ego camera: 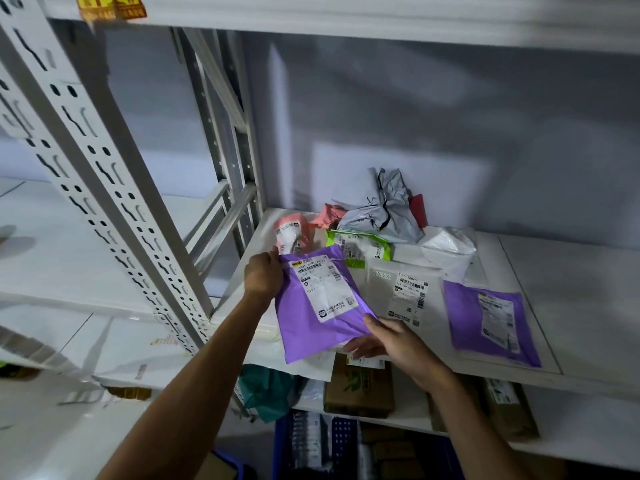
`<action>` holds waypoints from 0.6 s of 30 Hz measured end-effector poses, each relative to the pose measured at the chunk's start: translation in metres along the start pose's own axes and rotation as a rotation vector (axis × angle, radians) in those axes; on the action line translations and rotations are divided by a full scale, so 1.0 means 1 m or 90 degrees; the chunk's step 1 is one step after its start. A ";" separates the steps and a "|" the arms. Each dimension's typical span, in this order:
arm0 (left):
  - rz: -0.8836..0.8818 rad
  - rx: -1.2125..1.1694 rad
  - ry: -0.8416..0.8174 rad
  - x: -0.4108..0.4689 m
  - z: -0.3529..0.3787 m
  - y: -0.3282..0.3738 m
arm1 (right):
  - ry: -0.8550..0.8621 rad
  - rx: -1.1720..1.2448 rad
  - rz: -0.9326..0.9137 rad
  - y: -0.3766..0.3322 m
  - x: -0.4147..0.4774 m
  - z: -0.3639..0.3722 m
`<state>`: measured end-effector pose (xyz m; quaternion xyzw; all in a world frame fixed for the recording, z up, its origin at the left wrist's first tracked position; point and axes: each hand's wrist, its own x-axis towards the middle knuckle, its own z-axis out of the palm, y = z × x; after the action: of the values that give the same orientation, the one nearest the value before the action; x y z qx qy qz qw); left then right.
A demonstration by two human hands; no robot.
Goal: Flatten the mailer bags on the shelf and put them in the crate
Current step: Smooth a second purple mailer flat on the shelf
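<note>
On the shelf point(571, 271), crumpled mailers point(381, 209) lie near the back edge. The crate point(284, 445) sits below the front edge. Above that edge, the left hand point(263, 275) and right hand point(391, 344) grip opposite corners of a purple mailer point(311, 323), probably pulling it flat.

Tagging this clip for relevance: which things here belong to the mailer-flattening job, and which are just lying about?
Job: held purple mailer, left hand, right hand, second purple mailer, green mailer, grey mailer, blue crate.
Lying about: cardboard boxes, yellow tags.
</note>
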<state>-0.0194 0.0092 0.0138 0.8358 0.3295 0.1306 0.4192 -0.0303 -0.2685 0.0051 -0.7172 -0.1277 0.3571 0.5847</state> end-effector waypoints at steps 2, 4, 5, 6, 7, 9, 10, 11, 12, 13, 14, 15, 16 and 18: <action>0.059 0.093 0.035 -0.004 0.003 -0.001 | 0.003 -0.026 -0.001 0.002 0.001 -0.007; 0.076 0.115 0.068 -0.006 0.006 -0.004 | 0.014 -0.040 0.002 0.006 0.005 -0.008; 0.072 0.105 0.079 -0.006 0.007 -0.004 | 0.024 -0.042 0.005 0.008 0.008 -0.007; 0.057 0.075 0.069 -0.002 0.010 -0.008 | 0.034 -0.042 0.008 0.010 0.010 -0.005; 0.040 0.047 0.046 0.001 0.011 -0.008 | 0.040 -0.037 0.011 0.011 0.013 -0.002; 0.016 -0.013 -0.027 0.005 0.016 -0.010 | 0.038 -0.026 0.017 0.013 0.018 0.004; 0.024 -0.029 -0.060 0.003 0.019 -0.010 | 0.035 -0.027 0.022 0.014 0.021 0.007; 0.046 -0.031 -0.090 0.000 0.023 -0.010 | 0.035 -0.035 0.028 0.017 0.023 0.011; 0.076 -0.018 -0.112 -0.003 0.028 -0.011 | 0.040 -0.048 0.033 0.019 0.026 0.014; 0.109 0.007 -0.127 -0.009 0.031 -0.010 | 0.047 -0.064 0.036 0.021 0.028 0.018; 0.139 0.029 -0.144 -0.016 0.036 -0.010 | 0.052 -0.077 0.039 0.024 0.031 0.022; 0.189 0.064 -0.153 -0.022 0.041 -0.012 | 0.055 -0.084 0.042 0.026 0.033 0.026; 0.245 0.098 -0.162 -0.027 0.049 -0.015 | 0.057 -0.084 0.042 0.029 0.035 0.030; 0.326 0.194 -0.176 -0.037 0.067 -0.026 | 0.072 -0.069 0.033 0.030 0.038 0.040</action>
<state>-0.0259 -0.0454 -0.0454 0.9544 0.0643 0.0663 0.2840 -0.0363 -0.2245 -0.0396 -0.7700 -0.0948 0.3238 0.5415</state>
